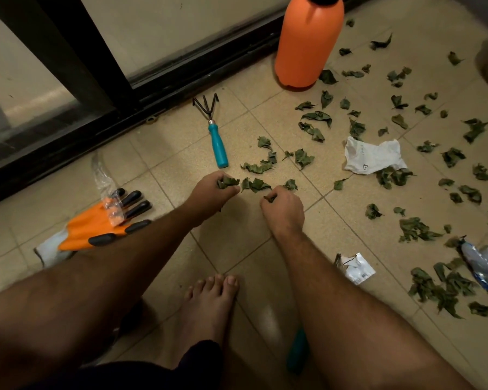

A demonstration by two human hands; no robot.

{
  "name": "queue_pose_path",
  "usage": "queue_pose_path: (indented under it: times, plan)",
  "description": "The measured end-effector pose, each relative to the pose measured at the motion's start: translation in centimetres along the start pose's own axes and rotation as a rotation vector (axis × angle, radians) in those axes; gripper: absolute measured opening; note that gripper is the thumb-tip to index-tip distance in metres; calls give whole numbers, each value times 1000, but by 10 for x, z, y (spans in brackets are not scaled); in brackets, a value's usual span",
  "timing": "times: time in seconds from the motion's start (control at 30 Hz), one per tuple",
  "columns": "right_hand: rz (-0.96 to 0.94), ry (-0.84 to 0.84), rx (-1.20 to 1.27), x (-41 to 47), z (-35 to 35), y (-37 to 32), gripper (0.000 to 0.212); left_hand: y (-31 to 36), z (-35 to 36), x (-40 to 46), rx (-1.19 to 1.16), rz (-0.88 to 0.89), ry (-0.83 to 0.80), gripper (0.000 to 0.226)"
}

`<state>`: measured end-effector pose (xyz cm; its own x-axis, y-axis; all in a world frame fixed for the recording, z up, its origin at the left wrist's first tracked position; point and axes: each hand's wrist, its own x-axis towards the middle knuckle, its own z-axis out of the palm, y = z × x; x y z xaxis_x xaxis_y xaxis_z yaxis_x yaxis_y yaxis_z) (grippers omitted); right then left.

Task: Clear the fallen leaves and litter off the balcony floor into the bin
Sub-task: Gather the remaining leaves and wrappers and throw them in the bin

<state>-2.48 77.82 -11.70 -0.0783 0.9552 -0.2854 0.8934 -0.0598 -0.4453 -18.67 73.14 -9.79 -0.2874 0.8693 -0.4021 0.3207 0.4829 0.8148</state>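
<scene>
Fingers of left hand [213,192] and right hand [283,205] curled on dry leaves [255,184]. Bin unseen. Scatter from twelve to four o'clock: white wrapper [373,159], foil packet [357,268]. Risk: brittle leaves crumbling, slipping from loose grips.

A single wide-angle view looks from head height forward and steeply down at the beige tiled balcony floor [231,249], close above the person's outstretched forearms. The black-framed sliding glass door [102,52] crosses the upper left, edges bending outward.
</scene>
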Motion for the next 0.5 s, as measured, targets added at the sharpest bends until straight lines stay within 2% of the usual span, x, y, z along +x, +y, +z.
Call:
queue_pose_path:
  times: [0.07, 0.1, 0.2, 0.27, 0.37, 0.5]
  plan:
    - [22, -20, 224, -5, -2, 6, 5, 1, 6, 6, 172, 61, 64, 28]
    - [71, -39, 411, -9, -5, 10, 7, 2, 10, 9, 272, 86, 83, 34]
    - [373, -181, 1060, -24, -21, 20, 14, 4, 19, 18, 478, 107, 61, 41]
    - [491, -252, 1311, -29, -29, 30, 12, 2, 22, 23, 496, 116, 48, 33]
    - [473, -247, 1269, -21, -37, 46, 13, -3, 24, 26, 503, 156, 108, 30]
    - [369, -134, 918, 1, -46, 51, 12, -4, 26, 28, 585, 171, 57, 50]
